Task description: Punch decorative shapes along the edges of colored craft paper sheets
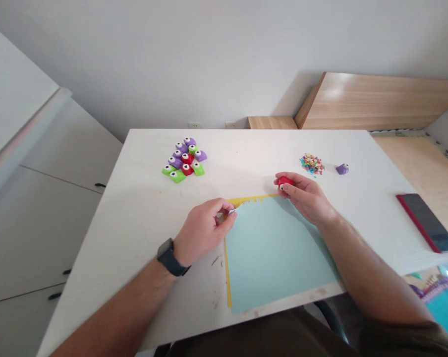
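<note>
Red punch [284, 181] gripped at the far edge of the light blue sheet [276, 258]

Holding the red punch between thumb and fingers of the right hand [310, 197], with a white round top turned toward the near side. Close to the far edge of the light blue sheet; cannot tell whether touching the paper. Pinching the far left corner of the same sheet with thumb and forefinger of the left hand [205, 229]. Along the far edge between the two hands, a row of small cut-out shapes [255, 200], yellow in colour. Beneath, a yellow sheet [239, 201], peeking out along the left and far sides.

In the way: the right hand and right forearm [361, 258], across the right side of the sheets and hiding the far right corner. On the left wrist, a dark watch [172, 259].

Farther left on the white table [135, 223], a cluster of punches [187, 158] in purple, green and red, set close together, well apart from the paper. Beyond the right hand, a heap of many-coloured bits [312, 164], and right of that a lone purple punch [342, 169]. Nearer, by the right edge, a dark-screened device [428, 222] with a red side. Behind, a pale wall [216, 59], and at far right, wooden boards [380, 99]. To the left, white cabinet doors [41, 238].
</note>
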`<state>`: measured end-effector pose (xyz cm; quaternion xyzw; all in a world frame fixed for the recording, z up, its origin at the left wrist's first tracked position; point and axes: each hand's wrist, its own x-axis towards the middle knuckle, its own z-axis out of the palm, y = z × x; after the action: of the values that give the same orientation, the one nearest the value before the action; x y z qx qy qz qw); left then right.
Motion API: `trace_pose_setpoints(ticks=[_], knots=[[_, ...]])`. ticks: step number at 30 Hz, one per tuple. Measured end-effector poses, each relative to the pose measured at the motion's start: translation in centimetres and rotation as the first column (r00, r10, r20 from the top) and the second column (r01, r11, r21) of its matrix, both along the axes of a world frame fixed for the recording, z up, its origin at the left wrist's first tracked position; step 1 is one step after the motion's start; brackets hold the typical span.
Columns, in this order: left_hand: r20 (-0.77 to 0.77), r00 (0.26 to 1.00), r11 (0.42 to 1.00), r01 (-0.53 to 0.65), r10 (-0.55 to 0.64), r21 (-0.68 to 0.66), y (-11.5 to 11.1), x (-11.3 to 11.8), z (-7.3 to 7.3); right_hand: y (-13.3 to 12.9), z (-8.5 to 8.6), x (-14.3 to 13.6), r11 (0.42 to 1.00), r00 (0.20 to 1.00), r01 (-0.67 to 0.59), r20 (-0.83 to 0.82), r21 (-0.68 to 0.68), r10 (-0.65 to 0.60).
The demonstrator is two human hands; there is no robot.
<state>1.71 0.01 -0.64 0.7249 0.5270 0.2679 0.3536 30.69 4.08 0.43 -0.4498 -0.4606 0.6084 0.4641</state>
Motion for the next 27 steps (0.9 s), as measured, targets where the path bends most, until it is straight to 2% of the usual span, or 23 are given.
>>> trace_pose_setpoints(ticks=[9, 16, 27], knots=[[-0.091, 0.996, 0.993, 0.017, -0.006, 0.120, -0.22, 0.07, -0.18, 0.13, -0.06, 0.31, 1.000, 0.998, 0.014, 0.063, -0.020, -0.013], [-0.057, 0.998, 0.986, 0.012, -0.003, 0.165, -0.20, 0.19, -0.44, -0.02, 0.07, 0.12, 0.998, 1.000, -0.009, -0.013, -0.061, 0.008], [-0.160, 0.987, 0.970, 0.033, 0.006, 0.242, -0.27, 0.45, -0.51, -0.16, -0.26, 0.19, 1.000, 0.999, -0.022, 0.028, -0.007, 0.022]])
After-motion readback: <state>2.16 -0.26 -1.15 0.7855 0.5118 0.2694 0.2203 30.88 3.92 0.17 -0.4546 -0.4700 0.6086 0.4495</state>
